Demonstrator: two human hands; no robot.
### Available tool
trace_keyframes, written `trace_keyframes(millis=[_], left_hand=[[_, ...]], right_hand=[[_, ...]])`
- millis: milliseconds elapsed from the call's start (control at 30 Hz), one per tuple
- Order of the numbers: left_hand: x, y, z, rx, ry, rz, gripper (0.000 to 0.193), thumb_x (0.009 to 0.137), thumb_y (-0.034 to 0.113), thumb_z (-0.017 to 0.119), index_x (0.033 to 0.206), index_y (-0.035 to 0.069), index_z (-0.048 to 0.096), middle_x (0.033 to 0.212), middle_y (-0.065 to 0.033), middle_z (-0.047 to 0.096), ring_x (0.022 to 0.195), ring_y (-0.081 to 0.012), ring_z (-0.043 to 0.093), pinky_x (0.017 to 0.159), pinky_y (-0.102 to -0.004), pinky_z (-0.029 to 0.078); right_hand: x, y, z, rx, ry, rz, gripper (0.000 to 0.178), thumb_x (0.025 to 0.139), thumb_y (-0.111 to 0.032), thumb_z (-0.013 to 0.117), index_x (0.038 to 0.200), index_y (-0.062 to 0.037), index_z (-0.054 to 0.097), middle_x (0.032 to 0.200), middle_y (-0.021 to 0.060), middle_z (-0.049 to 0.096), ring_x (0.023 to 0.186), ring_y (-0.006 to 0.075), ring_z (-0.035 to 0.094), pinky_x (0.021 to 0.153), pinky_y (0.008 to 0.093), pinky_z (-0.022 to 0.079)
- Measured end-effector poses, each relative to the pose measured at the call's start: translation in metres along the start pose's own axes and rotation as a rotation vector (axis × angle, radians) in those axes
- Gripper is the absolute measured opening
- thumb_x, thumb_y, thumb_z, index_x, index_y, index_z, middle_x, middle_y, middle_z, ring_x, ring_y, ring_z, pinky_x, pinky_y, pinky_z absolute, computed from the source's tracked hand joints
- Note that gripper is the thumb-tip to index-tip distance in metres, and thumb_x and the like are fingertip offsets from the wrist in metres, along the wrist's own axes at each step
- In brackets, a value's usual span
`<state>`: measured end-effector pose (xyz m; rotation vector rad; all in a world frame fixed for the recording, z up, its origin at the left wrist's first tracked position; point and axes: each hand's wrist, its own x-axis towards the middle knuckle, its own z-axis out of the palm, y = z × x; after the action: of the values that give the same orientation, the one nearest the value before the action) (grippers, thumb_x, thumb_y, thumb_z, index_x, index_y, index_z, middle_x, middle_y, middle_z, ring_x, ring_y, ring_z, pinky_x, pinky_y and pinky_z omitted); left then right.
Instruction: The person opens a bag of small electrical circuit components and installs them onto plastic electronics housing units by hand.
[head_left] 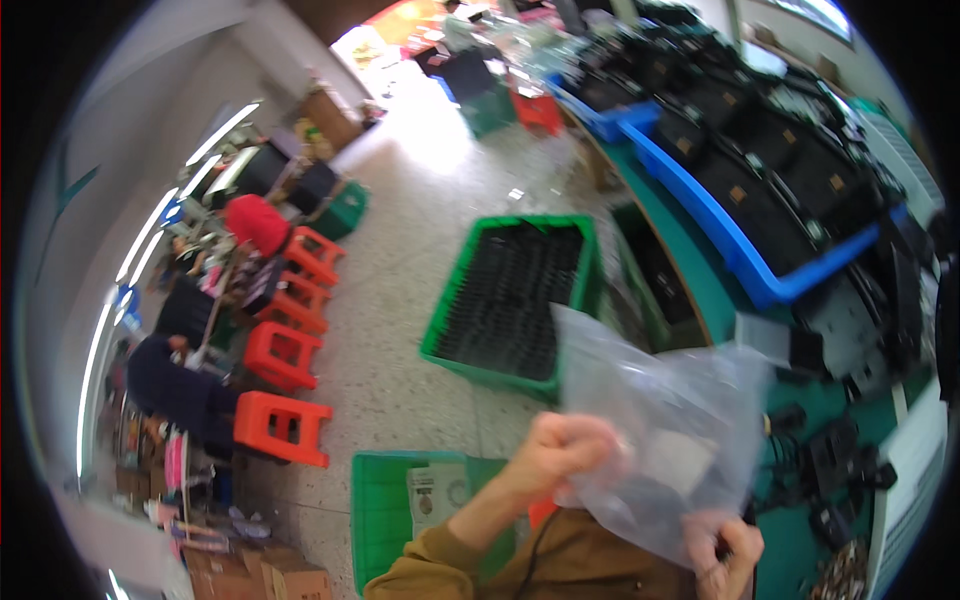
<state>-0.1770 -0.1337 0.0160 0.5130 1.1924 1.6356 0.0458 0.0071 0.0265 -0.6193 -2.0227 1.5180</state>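
Stretching between the person's left hand [568, 452], which pinches its left side in a curled grip, and right hand [725, 553], which pinches its lower right corner, a clear plastic bag [640, 385] spreads before the torso [595, 562], overlapping in view the left edge of the green surface [715, 285].

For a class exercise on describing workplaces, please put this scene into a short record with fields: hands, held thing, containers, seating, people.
Left hand: left hand grips the left side of the plastic bag
Right hand: right hand grips its lower edge
Bag: clear, crinkled; contents unclear
Floor container: green crate, filled with rows of black parts
Table container: blue tray, piled with black parts
Seating: red-orange stools, left
Others: person in dark top; person in red top
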Motion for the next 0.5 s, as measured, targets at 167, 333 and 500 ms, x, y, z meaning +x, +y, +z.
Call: trace_keyframes(millis=[167, 333, 500], left_hand=[[-0.004, -0.043, -0.036, -0.274, 0.335, 0.159, 0.016, 0.093, 0.014, 0.061, 0.099, 0.001, 0.066, 0.090, -0.0056, 0.068, 0.078, -0.0162, 0.064, 0.071, -0.0312, 0.054], [0.004, -0.069, -0.051, -0.363, 0.467, 0.136, 0.015, 0.094, 0.014, 0.059, 0.100, 0.001, 0.065, 0.092, -0.0047, 0.068, 0.082, -0.0168, 0.064, 0.077, -0.0311, 0.053], [0.002, -0.084, -0.051, -0.210, 0.586, 0.165, 0.016, 0.095, 0.016, 0.060, 0.101, 0.003, 0.065, 0.090, -0.0018, 0.067, 0.078, -0.0100, 0.061, 0.072, -0.0252, 0.050]], right_hand=[[0.020, 0.005, 0.023, 0.234, -0.046, 0.329, 0.010, 0.084, -0.004, 0.062, 0.087, 0.0046, 0.066, 0.061, 0.0026, 0.062, 0.053, 0.0051, 0.053, 0.050, 0.0199, 0.039], [0.021, 0.027, 0.031, 0.200, 0.010, 0.361, 0.013, 0.086, -0.005, 0.064, 0.097, 0.0030, 0.066, 0.076, 0.0013, 0.060, 0.058, 0.0037, 0.047, 0.056, 0.0194, 0.038], [0.031, 0.024, 0.034, 0.165, 0.019, 0.335, 0.034, 0.077, -0.004, 0.074, 0.110, 0.0001, 0.063, 0.088, 0.0046, 0.064, 0.054, 0.0038, 0.041, 0.049, 0.0197, 0.034]])
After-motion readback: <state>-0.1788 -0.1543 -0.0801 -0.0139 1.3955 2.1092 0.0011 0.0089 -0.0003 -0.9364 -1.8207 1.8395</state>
